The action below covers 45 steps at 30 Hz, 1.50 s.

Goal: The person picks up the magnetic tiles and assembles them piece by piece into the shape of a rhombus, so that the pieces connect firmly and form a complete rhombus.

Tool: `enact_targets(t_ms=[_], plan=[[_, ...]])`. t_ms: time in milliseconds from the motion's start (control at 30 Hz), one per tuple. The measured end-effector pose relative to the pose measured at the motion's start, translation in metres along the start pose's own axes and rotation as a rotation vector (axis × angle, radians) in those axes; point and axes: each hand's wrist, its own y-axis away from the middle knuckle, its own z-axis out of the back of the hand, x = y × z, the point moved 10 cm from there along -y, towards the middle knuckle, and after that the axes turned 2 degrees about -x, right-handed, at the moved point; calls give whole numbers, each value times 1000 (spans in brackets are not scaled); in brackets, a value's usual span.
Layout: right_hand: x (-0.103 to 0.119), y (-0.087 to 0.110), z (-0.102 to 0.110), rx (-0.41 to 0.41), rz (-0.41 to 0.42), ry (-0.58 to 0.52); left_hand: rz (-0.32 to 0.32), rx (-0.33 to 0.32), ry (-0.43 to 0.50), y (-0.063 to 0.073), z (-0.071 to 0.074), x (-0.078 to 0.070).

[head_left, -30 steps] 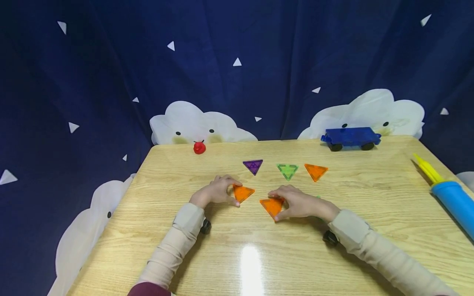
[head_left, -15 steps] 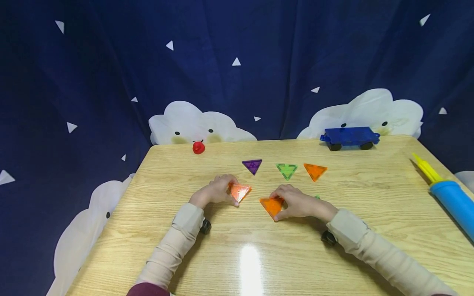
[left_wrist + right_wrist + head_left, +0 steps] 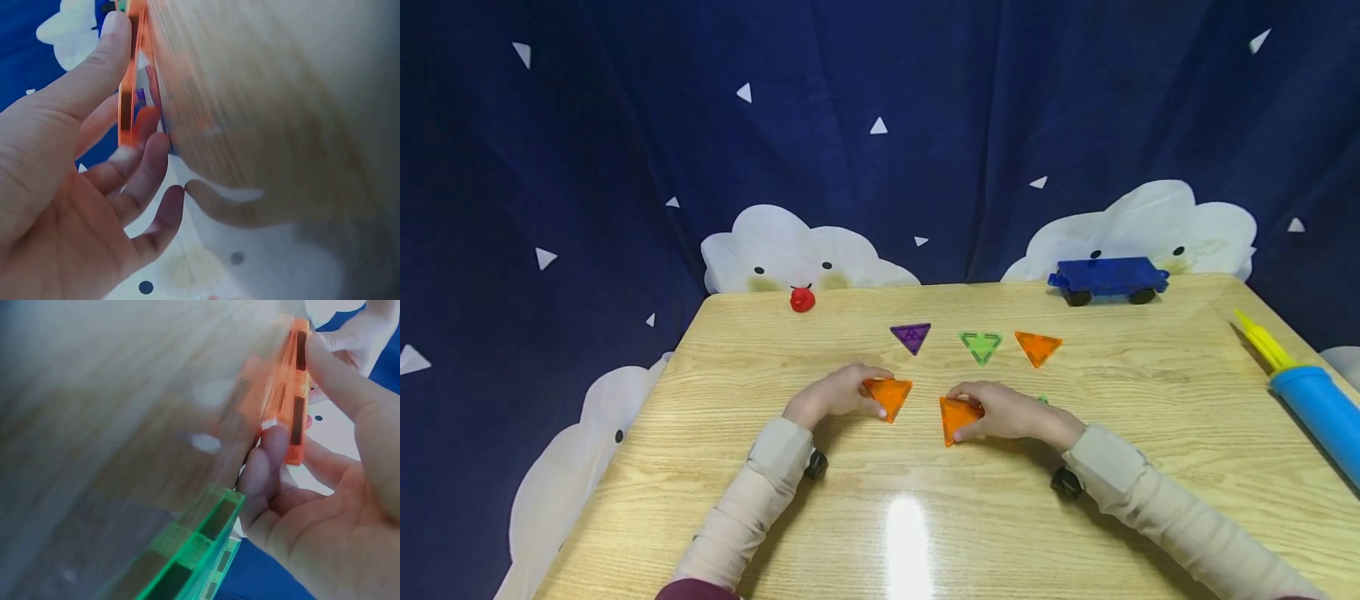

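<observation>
In the head view my left hand (image 3: 838, 395) pinches an orange triangular magnetic tile (image 3: 889, 399) between thumb and fingers, one corner pointing toward me. My right hand (image 3: 1009, 412) grips a second orange triangular magnetic tile (image 3: 957, 419), one edge of which faces the left tile. A narrow gap separates the two tiles. Close by the left wrist camera, the held tile (image 3: 127, 81) is seen edge-on, the thumb on its upper face. From the right wrist, the other tile (image 3: 298, 394) shows dark magnets along its edge. A green tile (image 3: 187, 556) lies under the right wrist, mostly hidden in the head view.
Beyond the hands lie a purple triangle (image 3: 912, 337), a light green triangle (image 3: 981, 347) and another orange triangle (image 3: 1038, 348). A small red toy (image 3: 802, 299) and a blue wheeled car base (image 3: 1108, 280) stand at the back edge. A blue and yellow hand pump (image 3: 1311, 408) lies at right.
The left tile has tilted and turned until one corner points toward me. The right tile has turned, bringing an edge to the left and shifting slightly right. Both hands keep hold.
</observation>
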Motion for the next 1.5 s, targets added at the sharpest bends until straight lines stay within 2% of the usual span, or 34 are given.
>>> enact_targets(t_ms=[200,300,433,567,867,1200,1500], plan=[[-2,1,3,-14,6,-26,-92,15,19,4,-4,-9],[-5,0,3,-24,-5,-63,-111,19,56,5,-5,-9],[-7,1,1,-12,-12,-146,-103,25,106,4,-8,-6],[-8,2,-1,-3,-19,-202,-91,18,109,3,-8,-4],[-8,-2,-2,-46,-56,-180,-49,-19,125,3,-7,-9],[-2,-5,-3,-56,-60,-223,-82,-12,128,2,-9,-16],[-1,-6,-2,-63,-42,-194,-87,-5,159,3,-10,-18]])
